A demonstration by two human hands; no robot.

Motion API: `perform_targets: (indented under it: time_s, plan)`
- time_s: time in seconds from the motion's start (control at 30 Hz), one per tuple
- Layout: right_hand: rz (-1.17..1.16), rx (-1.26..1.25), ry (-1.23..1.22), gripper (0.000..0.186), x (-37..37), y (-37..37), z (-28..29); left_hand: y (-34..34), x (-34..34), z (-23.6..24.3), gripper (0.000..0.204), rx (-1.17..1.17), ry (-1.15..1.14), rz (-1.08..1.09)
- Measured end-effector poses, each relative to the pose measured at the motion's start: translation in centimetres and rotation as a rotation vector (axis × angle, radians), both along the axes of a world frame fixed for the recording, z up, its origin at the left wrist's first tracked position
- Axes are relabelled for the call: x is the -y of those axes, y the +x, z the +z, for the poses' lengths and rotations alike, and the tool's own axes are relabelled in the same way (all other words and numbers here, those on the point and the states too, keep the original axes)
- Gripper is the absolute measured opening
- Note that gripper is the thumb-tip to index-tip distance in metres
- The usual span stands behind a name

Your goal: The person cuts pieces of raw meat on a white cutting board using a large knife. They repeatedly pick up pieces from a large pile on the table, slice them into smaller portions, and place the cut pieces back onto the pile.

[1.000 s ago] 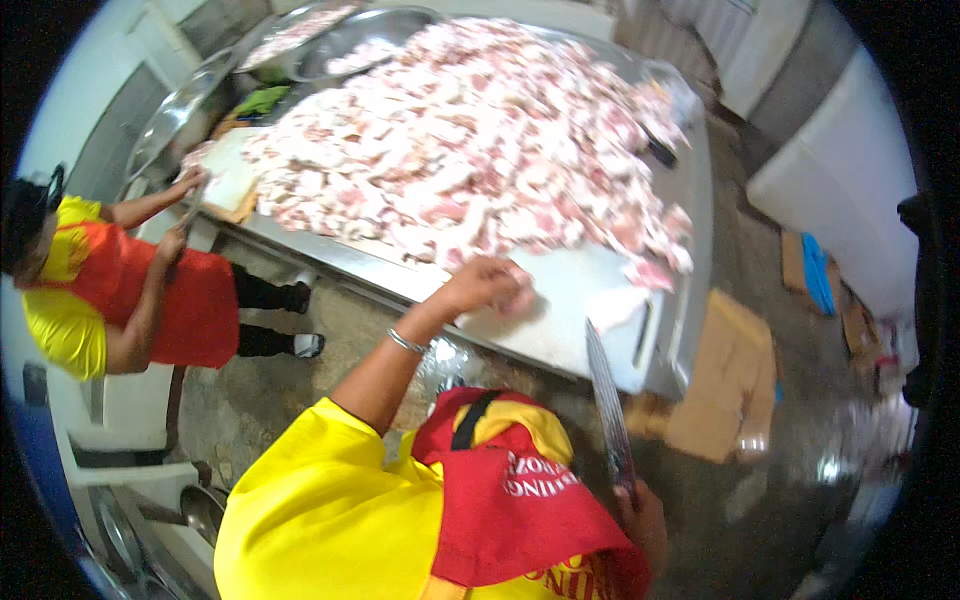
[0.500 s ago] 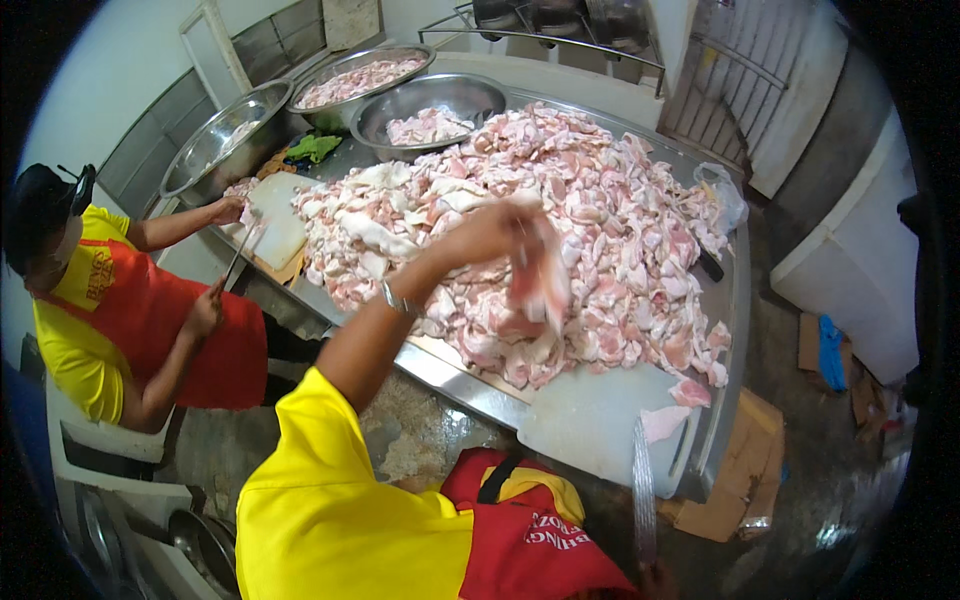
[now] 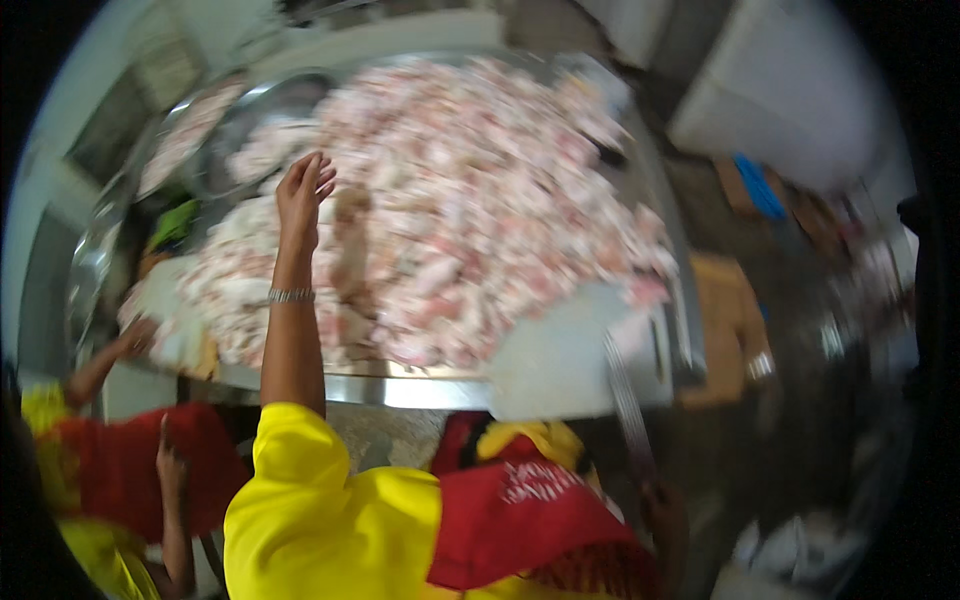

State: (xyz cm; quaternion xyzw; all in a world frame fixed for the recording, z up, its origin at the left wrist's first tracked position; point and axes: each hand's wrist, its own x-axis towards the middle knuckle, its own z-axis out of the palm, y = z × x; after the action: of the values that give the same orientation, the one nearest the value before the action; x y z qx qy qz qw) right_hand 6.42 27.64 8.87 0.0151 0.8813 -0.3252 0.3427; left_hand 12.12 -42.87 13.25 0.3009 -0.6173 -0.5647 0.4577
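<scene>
My left hand point(image 3: 306, 188) is raised over the left part of a large heap of raw pale-pink meat pieces point(image 3: 450, 190), close to a wide steel bowl point(image 3: 215, 160) with meat in it. Its fingers are loosely curled and slightly apart, and nothing shows in them. Low on the right, my right hand point(image 3: 662, 505) is in shadow, closed around the handle of a long knife point(image 3: 627, 395). The blade points up across the front edge of a white cutting board point(image 3: 550, 365). Beside its tip lies a pale slice of meat point(image 3: 631, 328).
At the left, a co-worker in a red apron point(image 3: 140, 470) reaches one hand to another cutting board point(image 3: 175, 300). A second bowl of meat point(image 3: 190, 135) and a green cloth point(image 3: 175, 225) are near it. Cardboard point(image 3: 725, 320) lies right of the steel table point(image 3: 430, 393).
My left hand has swung left from the heap's middle toward the bowl, and the meat piece it held is gone from it. My head view has turned, blurring the scene. The knife remains in my right hand.
</scene>
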Motion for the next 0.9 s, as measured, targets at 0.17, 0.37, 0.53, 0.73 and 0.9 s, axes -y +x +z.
perform_targets:
  time_s: [0.17, 0.37, 0.53, 0.73, 0.9]
  plan:
    - [-0.194, -0.075, -0.219, 0.027, 0.2, -0.2, 1.0, -6.8, -20.0, -6.7, 0.024, 0.008, 0.131, -0.538]
    - [-0.316, -0.172, -0.252, 0.021, 0.3, -1.7, -0.6, -12.1, -34.2, -10.9, 0.043, 0.436, -0.362, -0.667]
    - [-0.325, -0.204, -0.276, 0.025, -1.2, -0.4, -4.2, -16.8, -38.8, -13.1, 0.035, 0.799, -0.519, -0.599]
    - [-0.118, -0.322, -0.273, 0.025, -6.5, -1.2, -10.5, -18.1, -40.3, -11.7, 0.021, 0.799, -0.485, -0.728]
    - [-0.151, -0.483, -0.41, 0.024, -7.4, -3.1, -10.1, -17.1, -39.1, -8.8, 0.017, 0.562, -0.076, -1.008]
